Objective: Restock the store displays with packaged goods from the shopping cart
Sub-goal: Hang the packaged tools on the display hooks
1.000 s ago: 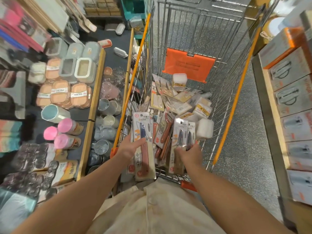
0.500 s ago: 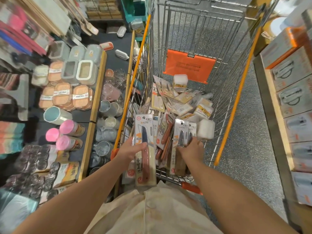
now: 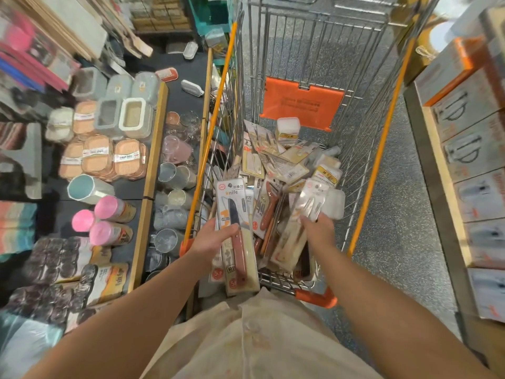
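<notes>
Both hands grip goods: left hand (image 3: 216,236) a packaged folding knife (image 3: 237,233), right hand (image 3: 318,231) a clear packet (image 3: 306,212) (contents blurred); shopping cart (image 3: 382,138) looks mostly full.

both hands (image 3: 216,237) (image 3: 318,231) closed (arms extended)

Grey speckled floor (image 3: 396,214) down the aisle. Dark shelf w/ wood edging (image 3: 153,149) on left. Boxed stock shelf (image 3: 448,165) on right.
</notes>
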Available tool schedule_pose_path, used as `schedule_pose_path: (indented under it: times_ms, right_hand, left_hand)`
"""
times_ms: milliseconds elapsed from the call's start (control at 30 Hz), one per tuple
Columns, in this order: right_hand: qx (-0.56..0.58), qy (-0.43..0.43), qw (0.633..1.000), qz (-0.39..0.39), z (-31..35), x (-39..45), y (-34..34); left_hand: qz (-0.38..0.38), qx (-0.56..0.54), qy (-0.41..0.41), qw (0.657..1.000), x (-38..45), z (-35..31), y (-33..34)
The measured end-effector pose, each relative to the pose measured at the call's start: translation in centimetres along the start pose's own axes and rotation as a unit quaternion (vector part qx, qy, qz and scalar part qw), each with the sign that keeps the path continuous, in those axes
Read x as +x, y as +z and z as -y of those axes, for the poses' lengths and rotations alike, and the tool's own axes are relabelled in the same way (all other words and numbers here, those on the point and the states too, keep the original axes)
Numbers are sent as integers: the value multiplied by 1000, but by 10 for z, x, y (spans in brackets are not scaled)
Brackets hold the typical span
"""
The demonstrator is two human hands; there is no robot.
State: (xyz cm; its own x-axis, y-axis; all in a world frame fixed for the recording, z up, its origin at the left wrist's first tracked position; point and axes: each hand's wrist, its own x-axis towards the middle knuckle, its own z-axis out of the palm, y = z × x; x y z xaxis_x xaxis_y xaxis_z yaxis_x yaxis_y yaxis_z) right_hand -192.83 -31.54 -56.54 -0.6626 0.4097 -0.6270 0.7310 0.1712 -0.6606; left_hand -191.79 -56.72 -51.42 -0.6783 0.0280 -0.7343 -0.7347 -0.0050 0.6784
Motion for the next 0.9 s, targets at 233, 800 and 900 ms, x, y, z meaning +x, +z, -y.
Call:
schedule_pose_path:
  times_ms: [233, 800, 900]
  right_hand:
    - [151, 55, 950, 268, 49, -35, -22]
    - [5, -72, 973, 221, 56, -66, 28]
    - [72, 12, 973, 221, 58, -63, 28]
  left_hand:
    - [32, -44, -11, 998, 8, -9, 8]
    - [80, 22, 17, 996, 7, -13, 31]
    - [73, 32, 18, 997, 11, -12, 29]
